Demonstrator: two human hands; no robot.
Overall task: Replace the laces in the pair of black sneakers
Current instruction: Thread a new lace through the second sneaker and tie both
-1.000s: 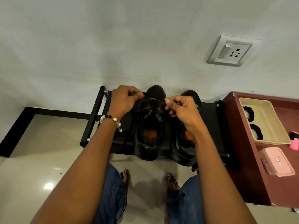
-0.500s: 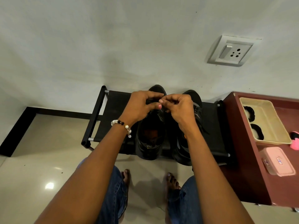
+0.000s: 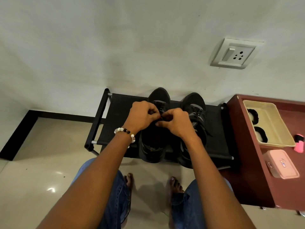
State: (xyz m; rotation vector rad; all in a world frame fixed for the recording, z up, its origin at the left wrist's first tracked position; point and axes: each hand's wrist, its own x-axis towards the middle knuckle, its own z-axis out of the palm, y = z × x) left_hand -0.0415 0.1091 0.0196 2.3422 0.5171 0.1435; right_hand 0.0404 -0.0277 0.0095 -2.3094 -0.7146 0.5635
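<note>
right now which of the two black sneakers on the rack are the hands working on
The left black sneaker: both the left hand and right hand meet over its laces. The right black sneaker sits untouched beside it.

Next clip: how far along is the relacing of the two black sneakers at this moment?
Looks done: the right sneaker shows laces crossed over its tongue. In hand: the left hand and right hand meet over the left sneaker, fingers curled and pinching a dark lace, seemingly tying it. Left: finishing that knot. Whether these laces are the new ones cannot be told; two dark bundles lie in the tray.
</note>
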